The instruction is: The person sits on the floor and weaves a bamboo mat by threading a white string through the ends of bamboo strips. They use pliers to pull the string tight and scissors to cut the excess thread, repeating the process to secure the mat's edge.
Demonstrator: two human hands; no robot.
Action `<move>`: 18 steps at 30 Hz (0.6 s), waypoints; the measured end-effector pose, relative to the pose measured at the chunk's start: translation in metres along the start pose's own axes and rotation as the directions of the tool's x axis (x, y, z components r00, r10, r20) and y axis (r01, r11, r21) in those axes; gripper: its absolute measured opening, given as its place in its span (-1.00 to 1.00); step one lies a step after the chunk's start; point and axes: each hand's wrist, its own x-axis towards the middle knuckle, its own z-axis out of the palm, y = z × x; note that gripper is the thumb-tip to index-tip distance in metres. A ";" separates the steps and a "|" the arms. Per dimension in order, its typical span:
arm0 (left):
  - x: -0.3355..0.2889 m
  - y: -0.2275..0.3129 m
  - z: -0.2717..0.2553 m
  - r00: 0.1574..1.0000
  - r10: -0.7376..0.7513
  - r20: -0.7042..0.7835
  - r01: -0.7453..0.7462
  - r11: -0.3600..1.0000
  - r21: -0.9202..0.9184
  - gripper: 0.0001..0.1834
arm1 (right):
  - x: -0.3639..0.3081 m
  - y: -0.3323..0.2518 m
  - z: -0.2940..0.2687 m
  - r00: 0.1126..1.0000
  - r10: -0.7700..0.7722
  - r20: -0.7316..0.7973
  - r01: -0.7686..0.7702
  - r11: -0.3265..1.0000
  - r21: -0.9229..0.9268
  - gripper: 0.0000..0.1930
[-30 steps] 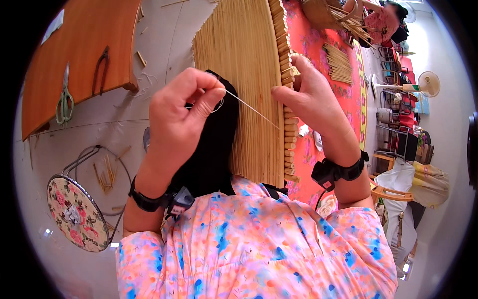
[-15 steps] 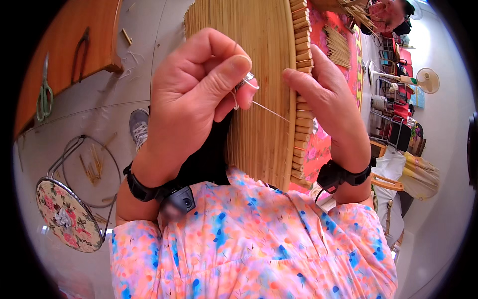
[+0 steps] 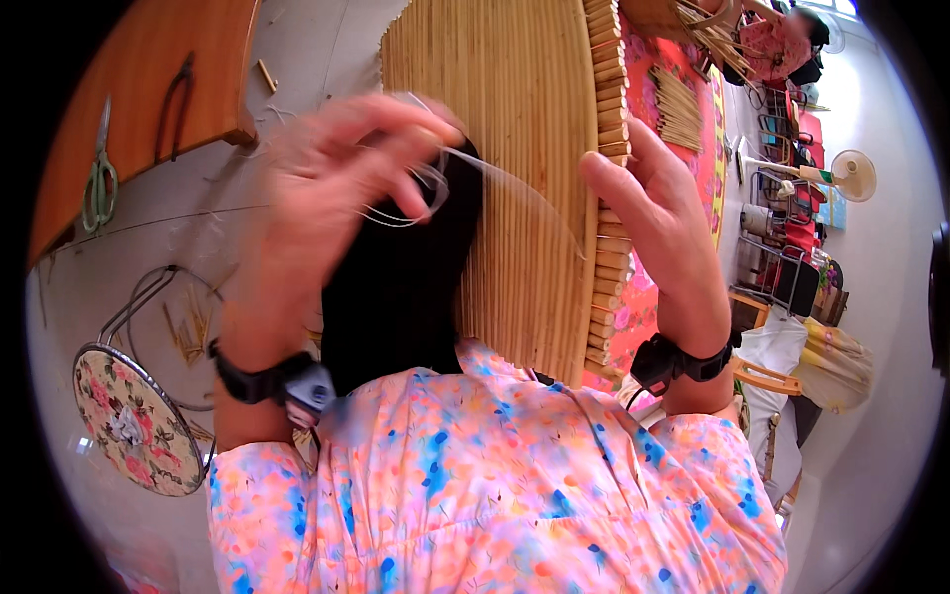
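Note:
A panel of slim bamboo sticks (image 3: pixel 524 188) stands before me, with a row of round stick ends (image 3: pixel 611 228) along its right edge. My left hand (image 3: pixel 346 188), smeared by motion, pinches a thin white string (image 3: pixel 510 181). The string loops below the fingers and runs taut to the panel's right edge, where it blurs. Around that edge my right hand (image 3: pixel 658 203) grips the panel, its thumb on the near side and its fingers partly hidden behind.
Scissors (image 3: pixel 100 183) and dark pliers (image 3: pixel 175 104) lie on a wooden table (image 3: pixel 213 49) at upper left. A folding stool (image 3: pixel 139 421) is on the left floor. Loose sticks (image 3: pixel 678 109) lie on red cloth at right. Another person (image 3: pixel 777 49) and a fan (image 3: pixel 853 175) are beyond.
My left hand has moved left, away from the panel, drawing a longer stretch of string with it. My right hand keeps its grip on the edge.

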 end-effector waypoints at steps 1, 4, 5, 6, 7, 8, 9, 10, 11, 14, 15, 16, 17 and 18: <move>0.003 0.001 -0.022 0.977 0.193 -0.094 -0.173 0.967 0.187 -0.83 | -0.004 -0.003 0.000 1.000 0.011 -0.002 -0.011 1.000 0.014 -0.61; -0.001 0.026 -0.052 0.803 0.554 -0.221 -0.179 0.577 0.797 -0.88 | -0.022 -0.003 -0.001 0.997 0.034 -0.066 -0.017 0.970 0.241 -0.57; -0.007 0.032 -0.047 0.824 0.509 -0.248 -0.177 0.648 0.741 -0.88 | -0.027 0.000 -0.002 0.998 0.035 -0.045 -0.021 0.959 0.284 -0.58; -0.011 0.037 -0.036 0.846 0.461 -0.268 -0.174 0.713 0.679 -0.88 | -0.033 0.007 -0.005 0.999 0.037 -0.026 -0.027 0.944 0.328 -0.59; -0.015 0.041 -0.022 0.870 0.409 -0.274 -0.172 0.775 0.608 -0.87 | -0.043 0.015 -0.009 0.999 0.044 -0.016 -0.034 0.928 0.371 -0.60; -0.023 0.043 -0.008 0.924 0.322 -0.207 -0.175 0.837 0.519 -0.89 | -0.050 0.018 -0.009 0.999 0.044 0.019 -0.048 0.912 0.407 -0.60; -0.023 0.043 0.001 0.932 0.362 -0.005 -0.302 0.787 0.537 -0.84 | -0.057 0.019 -0.006 0.998 0.044 0.034 -0.055 0.897 0.439 -0.59; -0.025 0.037 0.015 0.960 0.277 0.035 -0.259 0.837 0.482 -0.77 | -0.065 0.023 -0.003 0.998 0.048 0.040 -0.061 0.881 0.468 -0.58; -0.024 0.031 0.022 0.941 0.293 0.167 -0.337 0.792 0.509 -0.74 | -0.071 0.024 0.000 0.997 0.050 0.053 -0.070 0.865 0.498 -0.57; -0.019 0.003 0.040 0.906 0.323 0.272 -0.413 0.812 0.413 -0.77 | -0.079 0.027 0.007 0.997 -0.037 0.061 -0.002 0.837 0.547 -0.48; -0.018 -0.001 0.043 0.904 0.326 0.278 -0.417 0.817 0.399 -0.78 | -0.082 0.030 0.007 0.996 -0.046 0.075 -0.005 0.820 0.572 -0.45; -0.017 -0.003 0.045 0.900 0.324 0.292 -0.423 0.811 0.404 -0.79 | -0.086 0.034 0.007 0.995 -0.051 0.082 -0.008 0.800 0.599 -0.42; -0.016 -0.005 0.046 0.897 0.322 0.303 -0.428 0.805 0.410 -0.79 | -0.090 0.037 0.007 0.994 -0.057 0.091 -0.012 0.780 0.625 -0.40; -0.015 -0.006 0.046 0.893 0.321 0.314 -0.434 0.799 0.417 -0.79 | -0.091 0.035 0.009 0.994 -0.056 0.094 -0.018 0.766 0.643 -0.39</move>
